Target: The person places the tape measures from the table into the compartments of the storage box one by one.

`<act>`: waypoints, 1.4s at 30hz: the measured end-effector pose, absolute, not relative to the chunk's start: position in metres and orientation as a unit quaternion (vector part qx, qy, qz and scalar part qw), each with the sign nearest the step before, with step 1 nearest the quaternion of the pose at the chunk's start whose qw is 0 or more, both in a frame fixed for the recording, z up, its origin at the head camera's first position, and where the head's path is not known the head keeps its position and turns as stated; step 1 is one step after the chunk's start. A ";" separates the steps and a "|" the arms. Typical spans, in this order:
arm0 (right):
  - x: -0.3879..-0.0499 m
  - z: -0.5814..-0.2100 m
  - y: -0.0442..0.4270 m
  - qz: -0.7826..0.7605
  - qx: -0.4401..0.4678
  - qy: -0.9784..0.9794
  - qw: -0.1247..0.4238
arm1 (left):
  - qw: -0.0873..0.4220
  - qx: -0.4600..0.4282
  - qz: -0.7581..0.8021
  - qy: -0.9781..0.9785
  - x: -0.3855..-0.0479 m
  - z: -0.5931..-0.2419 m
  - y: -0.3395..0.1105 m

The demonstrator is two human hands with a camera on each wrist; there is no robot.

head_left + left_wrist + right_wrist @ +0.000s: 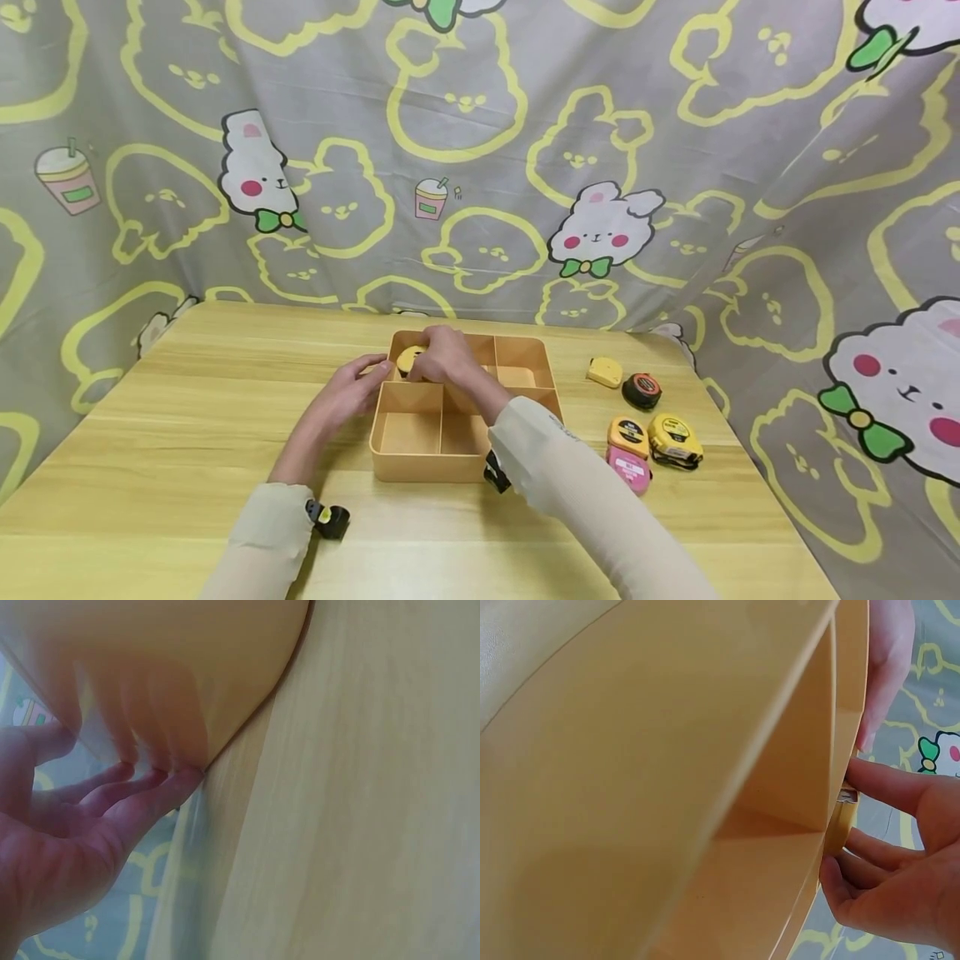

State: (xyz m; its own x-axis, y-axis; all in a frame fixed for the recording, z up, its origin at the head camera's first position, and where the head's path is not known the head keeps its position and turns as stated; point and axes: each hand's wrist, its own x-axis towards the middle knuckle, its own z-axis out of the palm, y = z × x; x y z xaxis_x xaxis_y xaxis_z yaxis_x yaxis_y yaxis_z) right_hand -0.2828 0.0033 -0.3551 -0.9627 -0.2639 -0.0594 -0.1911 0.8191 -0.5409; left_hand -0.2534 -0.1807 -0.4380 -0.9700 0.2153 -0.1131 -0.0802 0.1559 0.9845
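Observation:
An orange divided box stands on the wooden table. My right hand reaches into its back-left compartment and grips a yellow tape measure. In the right wrist view, this tape measure lies between the thumb and fingers of the right hand, partly behind a divider. The left hand rests against the box's left side. Seen from the left wrist, the left hand touches the outer wall of the box with extended fingertips.
On the table, right of the box, lie a small yellow tape measure, a black and red one, an orange one, a pink one and a larger yellow one. A patterned curtain hangs behind.

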 end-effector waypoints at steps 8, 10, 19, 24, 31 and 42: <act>-0.287 -0.365 0.000 -0.258 -0.136 0.955 0.059 | 0.113 0.039 0.648 0.753 -0.254 -0.438 -0.181; -0.288 -0.368 -0.001 -0.247 -0.138 0.958 0.046 | 0.111 0.038 0.650 0.751 -0.254 -0.439 -0.181; -0.284 -0.372 -0.006 -0.191 -0.145 0.971 0.021 | 0.112 0.040 0.654 0.747 -0.255 -0.441 -0.180; -0.282 -0.371 -0.007 -0.189 -0.136 0.972 0.028 | 0.113 0.040 0.652 0.749 -0.255 -0.440 -0.180; -0.282 -0.370 -0.007 -0.182 -0.136 0.973 0.022 | 0.115 0.043 0.647 0.753 -0.255 -0.439 -0.180; -0.283 -0.371 -0.007 -0.176 -0.144 0.973 0.030 | 0.120 0.042 0.652 0.747 -0.255 -0.439 -0.181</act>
State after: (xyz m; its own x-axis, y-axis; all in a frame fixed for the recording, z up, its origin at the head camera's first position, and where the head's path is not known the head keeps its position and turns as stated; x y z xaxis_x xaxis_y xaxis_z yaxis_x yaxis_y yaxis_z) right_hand -0.2830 -0.0073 -0.3707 -0.9568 -0.2906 -0.0078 -0.2695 0.8970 -0.3504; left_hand -0.2552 -0.1809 -0.4390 -0.9679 0.2184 -0.1241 -0.0935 0.1456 0.9849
